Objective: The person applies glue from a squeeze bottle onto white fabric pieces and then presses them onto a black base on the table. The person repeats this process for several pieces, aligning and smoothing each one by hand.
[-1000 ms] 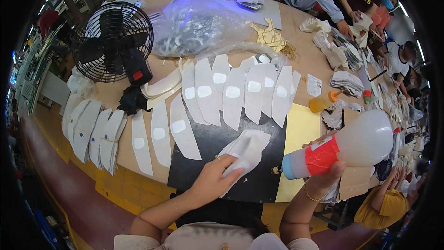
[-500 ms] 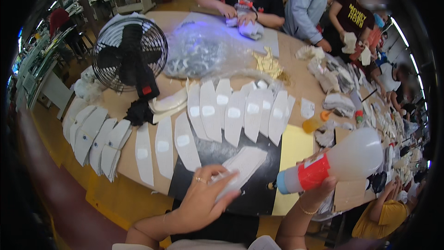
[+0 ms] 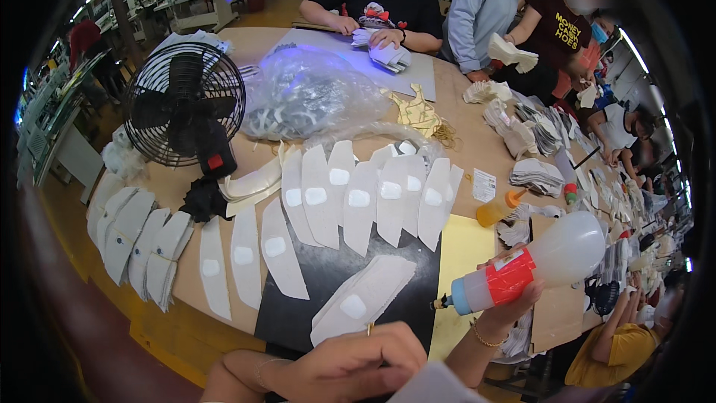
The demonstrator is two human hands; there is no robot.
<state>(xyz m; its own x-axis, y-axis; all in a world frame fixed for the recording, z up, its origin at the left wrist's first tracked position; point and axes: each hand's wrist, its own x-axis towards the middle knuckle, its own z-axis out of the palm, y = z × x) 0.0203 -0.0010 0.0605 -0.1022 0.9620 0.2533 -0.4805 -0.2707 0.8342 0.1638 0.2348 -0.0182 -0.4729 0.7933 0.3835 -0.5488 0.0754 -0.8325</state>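
My right hand is wrapped round a translucent squeeze bottle with a red band and blue cap, tilted so its dark nozzle points lower left. Near the lower edge, my left hand has curled fingers at the edge of a white piece; its fingertips are partly hidden. Just beyond it, a stack of off-white fabric pieces lies on a black board, with a small white patch on top. Similar fabric pieces with patches fan out in an overlapping row behind.
A black fan stands at the far left, near bundled fabric pieces. Behind the row lies a clear plastic bag. A yellow sheet and an orange-tipped bottle are at right. Several people work around the table.
My left hand has drawn back from the stack toward the lower edge, leaving a white patch visible on top. The bottle stays in my right hand, its nozzle now more in view.
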